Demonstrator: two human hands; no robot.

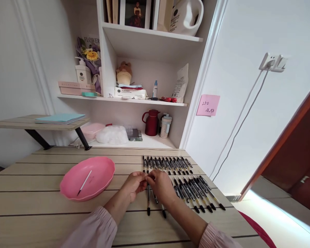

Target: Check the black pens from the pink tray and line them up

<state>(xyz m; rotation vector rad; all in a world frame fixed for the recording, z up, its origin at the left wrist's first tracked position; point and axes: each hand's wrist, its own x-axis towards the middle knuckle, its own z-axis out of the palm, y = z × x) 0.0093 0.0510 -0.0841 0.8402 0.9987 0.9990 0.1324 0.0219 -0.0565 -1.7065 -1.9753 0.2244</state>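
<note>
My left hand (134, 185) and my right hand (160, 186) meet fingertip to fingertip over the wooden table (28, 203), both pinched together on a small pen part I cannot make out. They hover above black pens (148, 201) lying on the table. A back row of short pen pieces (167, 163) lies beyond my hands, and a longer row of black pens (198, 194) lies to the right. A pink bowl (89, 177) to the left holds a single white refill (84, 182).
A white shelf unit (144, 100) stands behind the table with a red jug (151, 122), a mug, boxes and bottles. A raised wooden stand (36, 123) carries a blue book. A pink sticky note (208, 105) is on the wall; a cable hangs from a socket.
</note>
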